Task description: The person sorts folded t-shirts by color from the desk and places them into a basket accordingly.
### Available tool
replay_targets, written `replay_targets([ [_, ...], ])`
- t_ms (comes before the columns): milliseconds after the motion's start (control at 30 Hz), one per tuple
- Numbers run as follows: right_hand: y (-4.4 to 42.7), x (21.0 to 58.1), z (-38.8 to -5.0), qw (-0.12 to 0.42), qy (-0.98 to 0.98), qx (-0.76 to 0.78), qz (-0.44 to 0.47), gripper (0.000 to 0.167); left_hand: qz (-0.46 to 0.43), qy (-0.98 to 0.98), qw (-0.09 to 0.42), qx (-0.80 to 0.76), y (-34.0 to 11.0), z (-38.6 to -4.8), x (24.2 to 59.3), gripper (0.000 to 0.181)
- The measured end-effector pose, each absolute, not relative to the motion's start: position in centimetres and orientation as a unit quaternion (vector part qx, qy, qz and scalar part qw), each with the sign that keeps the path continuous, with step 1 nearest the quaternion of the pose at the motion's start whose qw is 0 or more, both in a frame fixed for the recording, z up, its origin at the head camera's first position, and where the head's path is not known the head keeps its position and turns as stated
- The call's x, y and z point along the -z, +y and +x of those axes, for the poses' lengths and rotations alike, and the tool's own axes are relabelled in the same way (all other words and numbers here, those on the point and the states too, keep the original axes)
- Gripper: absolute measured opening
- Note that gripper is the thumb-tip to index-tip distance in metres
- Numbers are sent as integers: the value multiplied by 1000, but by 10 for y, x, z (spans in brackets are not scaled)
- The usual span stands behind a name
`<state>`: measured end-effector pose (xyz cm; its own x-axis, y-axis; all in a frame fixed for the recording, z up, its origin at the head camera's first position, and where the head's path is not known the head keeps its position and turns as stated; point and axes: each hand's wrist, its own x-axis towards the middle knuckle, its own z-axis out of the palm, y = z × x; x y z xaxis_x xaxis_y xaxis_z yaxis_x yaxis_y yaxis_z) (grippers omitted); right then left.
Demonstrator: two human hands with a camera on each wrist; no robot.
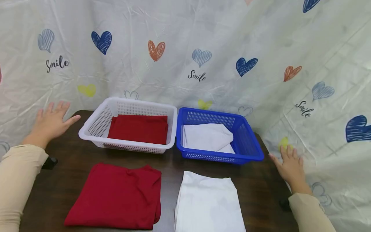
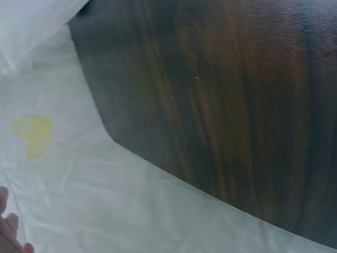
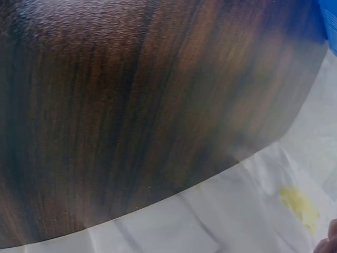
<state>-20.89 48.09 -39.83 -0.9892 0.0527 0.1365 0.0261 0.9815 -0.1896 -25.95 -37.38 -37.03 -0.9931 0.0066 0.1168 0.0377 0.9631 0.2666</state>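
Note:
My left hand (image 1: 52, 124) is held out with spread fingers, left of the white basket (image 1: 95, 140), and holds nothing. On the far right my right hand (image 1: 290, 167) also spreads its fingers, beside the blue basket (image 1: 220, 158) and apart from it. Folded red cloth (image 1: 139, 129) lies in the white basket, and folded white cloth (image 1: 205, 137) in the blue one. In front of the baskets lie a larger folded red cloth (image 1: 116, 196) on the left and a folded white cloth (image 1: 208, 203) on the right. Both wrist views catch only fingertips at a lower corner.
Everything stands on a dark wood-grain table (image 1: 168, 180) with cut corners. Behind and beside it hangs a pale curtain (image 1: 174, 74) printed with hearts and the word Smile. The two baskets stand side by side at the back edge.

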Motion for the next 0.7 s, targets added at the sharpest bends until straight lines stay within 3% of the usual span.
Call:
replay_targets([
  [700,477,402,-198,82,-989,-119,-19,86,16,-987,57,149,-383,-227,381,90],
])
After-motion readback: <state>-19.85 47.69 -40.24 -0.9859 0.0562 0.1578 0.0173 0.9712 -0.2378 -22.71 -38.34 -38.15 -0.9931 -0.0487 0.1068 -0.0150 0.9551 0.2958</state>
